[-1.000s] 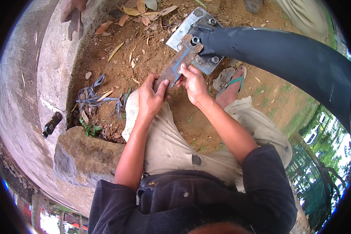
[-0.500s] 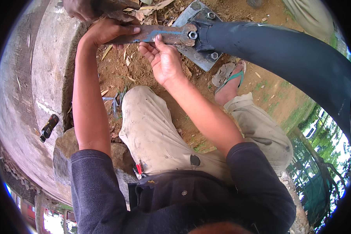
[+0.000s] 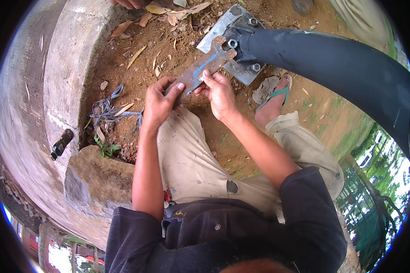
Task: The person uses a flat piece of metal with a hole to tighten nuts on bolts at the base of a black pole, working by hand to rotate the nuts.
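Observation:
A flat, rusty open-end wrench (image 3: 198,73) with a blue paint streak lies slantwise between my hands. My left hand (image 3: 161,100) is closed round its near end, thumb on top. Farther up the handle, my right hand (image 3: 217,93) pinches its edge between thumb and fingers. The notched jaw points at a hex nut (image 3: 233,43) on the grey metal base plate (image 3: 209,38); whether the two touch I cannot tell. Two more nuts, one of them the near nut (image 3: 256,67), sit on the plate. A thick black pipe (image 3: 323,52) rises from it toward the right.
A concrete kerb (image 3: 68,59) runs along the left, with a small dark bottle-like object (image 3: 62,144) on it. Nearby are a large stone (image 3: 98,177) and torn plastic strips (image 3: 107,111). Part of another person's hand (image 3: 132,2) shows at the top edge. A flip-flop-clad foot (image 3: 274,100) stands right of the plate.
The wrench has swung, its handle end coming nearer to me, and its jaw has shifted off the nut's middle. My left hand came back with it; the other person's hand is away from it.

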Demonstrator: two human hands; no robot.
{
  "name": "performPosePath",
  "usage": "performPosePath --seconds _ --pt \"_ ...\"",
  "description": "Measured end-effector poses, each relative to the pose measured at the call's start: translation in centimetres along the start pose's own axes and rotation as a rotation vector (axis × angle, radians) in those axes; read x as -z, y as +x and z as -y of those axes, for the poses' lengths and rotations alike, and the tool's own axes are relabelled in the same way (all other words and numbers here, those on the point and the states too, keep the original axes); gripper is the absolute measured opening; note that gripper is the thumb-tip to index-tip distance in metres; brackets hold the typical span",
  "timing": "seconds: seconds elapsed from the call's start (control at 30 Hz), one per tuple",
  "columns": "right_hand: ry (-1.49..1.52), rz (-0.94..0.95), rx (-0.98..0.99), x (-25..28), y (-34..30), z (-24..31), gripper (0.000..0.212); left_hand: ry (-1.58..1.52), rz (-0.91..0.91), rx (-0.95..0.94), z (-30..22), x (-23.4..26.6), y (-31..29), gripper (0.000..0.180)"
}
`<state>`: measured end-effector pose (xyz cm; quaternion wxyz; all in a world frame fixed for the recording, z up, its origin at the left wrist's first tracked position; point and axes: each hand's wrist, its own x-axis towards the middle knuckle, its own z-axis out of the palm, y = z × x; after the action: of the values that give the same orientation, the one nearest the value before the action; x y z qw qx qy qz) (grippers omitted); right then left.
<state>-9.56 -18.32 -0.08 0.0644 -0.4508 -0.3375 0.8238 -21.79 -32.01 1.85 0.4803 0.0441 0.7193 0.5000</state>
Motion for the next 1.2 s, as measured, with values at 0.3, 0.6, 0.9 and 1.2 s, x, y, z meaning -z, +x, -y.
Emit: performPosePath --seconds 0.3,0.6,0.9,1.2 --pt "-0.081 -0.02 0.098 2.9 -0.8 -0.3 0.03 0.009 -0.133 -0.013 0.4 -5.7 -3.5 0.018" --pt "0.095 0.004 0.041 1.6 -0.1 -0.3 0.028 0.185 -0.06 -0.004 -2.2 -2.8 -1.7 0.026" --pt "0.15 0.023 0.047 -0.4 1.1 -0.1 0.027 0.168 0.09 0.007 -2.9 1.1 2.4 0.03" --pt "0.495 -0.032 0.129 -7.9 4.9 1.3 0.025 0.557 0.456 -0.187 -12.1 7.4 13.1 0.031"
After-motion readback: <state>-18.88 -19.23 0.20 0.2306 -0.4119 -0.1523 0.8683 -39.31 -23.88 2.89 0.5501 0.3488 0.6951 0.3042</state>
